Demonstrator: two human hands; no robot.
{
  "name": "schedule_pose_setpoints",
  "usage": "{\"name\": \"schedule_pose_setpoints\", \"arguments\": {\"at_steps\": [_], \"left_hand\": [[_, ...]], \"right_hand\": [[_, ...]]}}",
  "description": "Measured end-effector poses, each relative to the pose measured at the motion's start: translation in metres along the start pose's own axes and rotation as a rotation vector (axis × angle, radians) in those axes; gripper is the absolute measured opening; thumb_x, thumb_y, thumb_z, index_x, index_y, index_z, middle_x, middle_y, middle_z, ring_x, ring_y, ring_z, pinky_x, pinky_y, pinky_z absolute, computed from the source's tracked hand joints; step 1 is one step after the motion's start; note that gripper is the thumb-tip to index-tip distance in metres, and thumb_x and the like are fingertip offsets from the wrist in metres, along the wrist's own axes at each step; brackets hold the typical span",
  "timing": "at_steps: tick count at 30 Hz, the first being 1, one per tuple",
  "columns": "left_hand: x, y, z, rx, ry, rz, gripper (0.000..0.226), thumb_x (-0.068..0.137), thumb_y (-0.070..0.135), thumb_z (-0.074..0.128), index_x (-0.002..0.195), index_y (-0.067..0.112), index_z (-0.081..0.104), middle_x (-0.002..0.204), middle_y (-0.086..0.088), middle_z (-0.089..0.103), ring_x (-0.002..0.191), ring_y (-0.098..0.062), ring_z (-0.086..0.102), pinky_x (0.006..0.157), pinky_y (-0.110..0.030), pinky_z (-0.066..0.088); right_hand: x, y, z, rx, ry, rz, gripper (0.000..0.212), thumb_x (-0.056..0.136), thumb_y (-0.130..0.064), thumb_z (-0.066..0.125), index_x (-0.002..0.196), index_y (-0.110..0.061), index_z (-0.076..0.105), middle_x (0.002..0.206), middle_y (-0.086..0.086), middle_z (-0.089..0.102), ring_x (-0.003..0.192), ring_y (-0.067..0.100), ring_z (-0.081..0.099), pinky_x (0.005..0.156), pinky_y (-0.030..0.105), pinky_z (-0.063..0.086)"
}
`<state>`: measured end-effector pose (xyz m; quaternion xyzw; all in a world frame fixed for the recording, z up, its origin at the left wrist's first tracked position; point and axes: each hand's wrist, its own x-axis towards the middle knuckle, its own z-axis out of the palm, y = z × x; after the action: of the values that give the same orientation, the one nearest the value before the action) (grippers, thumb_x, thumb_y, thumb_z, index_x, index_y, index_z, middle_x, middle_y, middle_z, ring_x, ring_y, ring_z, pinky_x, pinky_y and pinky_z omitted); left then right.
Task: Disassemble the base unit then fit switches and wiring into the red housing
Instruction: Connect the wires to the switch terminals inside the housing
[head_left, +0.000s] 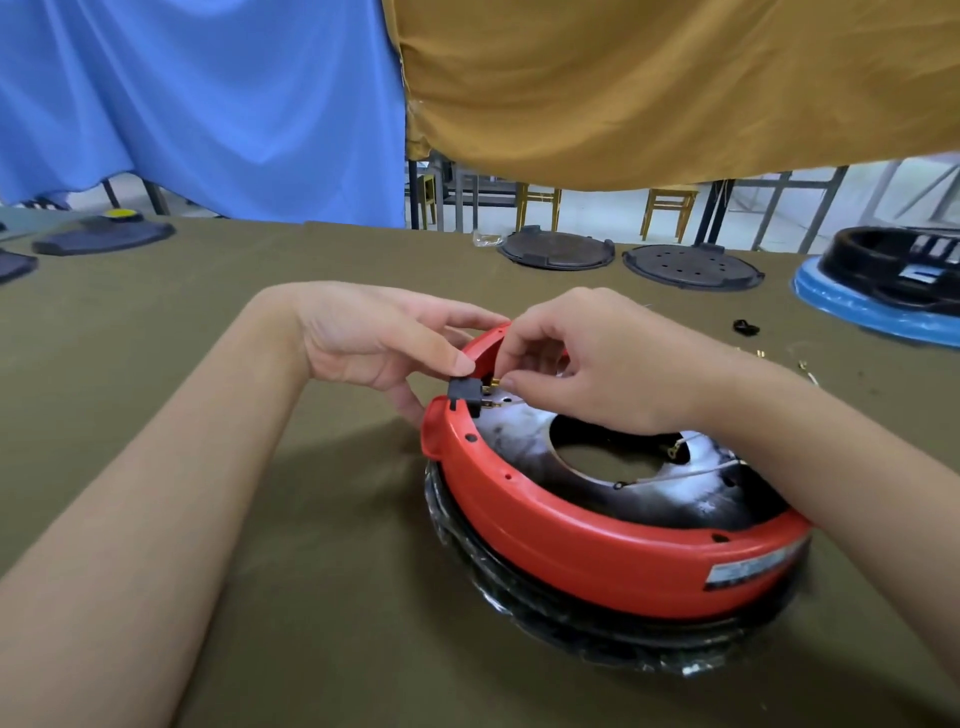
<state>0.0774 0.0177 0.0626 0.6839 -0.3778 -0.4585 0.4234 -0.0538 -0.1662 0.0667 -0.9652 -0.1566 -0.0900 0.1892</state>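
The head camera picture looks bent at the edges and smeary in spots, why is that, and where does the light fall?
Head view: a wide-angle lens bows the table edge and stretches the forearms; the label on the red housing is smeared unreadable; soft shadow falls left of the housing, under the left hand; the right hand and switch look fairly sharp.

We count one red housing (597, 535), one black switch (466, 391) at its rim, two hands, left (374, 343) and right (597, 358), two round dark plates (556, 250) at the desk's far edge, and two cloths, blue (197, 98) and mustard (675, 78).
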Motion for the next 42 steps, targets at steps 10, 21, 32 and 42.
{"name": "schedule_pose_setpoints", "arguments": {"at_steps": [10, 21, 32, 42], "left_hand": [[0.002, -0.0041, -0.0034, -0.026, -0.031, 0.011, 0.061, 0.088, 0.009, 0.059, 0.145, 0.024, 0.045, 0.141, -0.009, 0.058, 0.123, -0.029, 0.06, 0.086, -0.054, 0.055], [0.0024, -0.006, -0.005, -0.034, -0.032, 0.013, 0.062, 0.087, 0.01, 0.061, 0.145, 0.025, 0.046, 0.139, -0.009, 0.059, 0.124, -0.028, 0.06, 0.088, -0.055, 0.054], [0.0027, -0.0053, -0.0053, -0.045, -0.036, 0.018, 0.061, 0.088, 0.008, 0.059, 0.146, 0.023, 0.045, 0.14, -0.011, 0.057, 0.122, -0.028, 0.061, 0.087, -0.053, 0.055], [0.0031, -0.0055, -0.0048, -0.061, -0.034, 0.02, 0.062, 0.088, 0.005, 0.056, 0.146, 0.022, 0.046, 0.139, -0.013, 0.057, 0.113, -0.025, 0.064, 0.078, -0.047, 0.057]], "right_hand": [[-0.0017, 0.0014, 0.0015, 0.002, -0.005, 0.005, 0.008, 0.089, -0.022, 0.066, 0.084, -0.024, 0.072, 0.069, -0.015, 0.064, 0.068, -0.005, 0.057, 0.062, 0.005, 0.04], [-0.0015, -0.0002, 0.0024, 0.017, 0.011, -0.004, 0.009, 0.088, -0.022, 0.066, 0.082, -0.025, 0.072, 0.068, -0.014, 0.064, 0.066, -0.005, 0.057, 0.062, 0.006, 0.041], [-0.0006, -0.0012, 0.0024, 0.0, 0.011, -0.002, 0.008, 0.087, -0.02, 0.066, 0.083, -0.023, 0.073, 0.067, -0.014, 0.064, 0.067, -0.005, 0.058, 0.062, 0.005, 0.041], [0.0023, -0.0047, 0.0045, -0.055, -0.007, -0.031, 0.009, 0.092, -0.024, 0.064, 0.089, -0.024, 0.073, 0.073, -0.014, 0.065, 0.073, -0.001, 0.058, 0.067, 0.01, 0.044]]}}
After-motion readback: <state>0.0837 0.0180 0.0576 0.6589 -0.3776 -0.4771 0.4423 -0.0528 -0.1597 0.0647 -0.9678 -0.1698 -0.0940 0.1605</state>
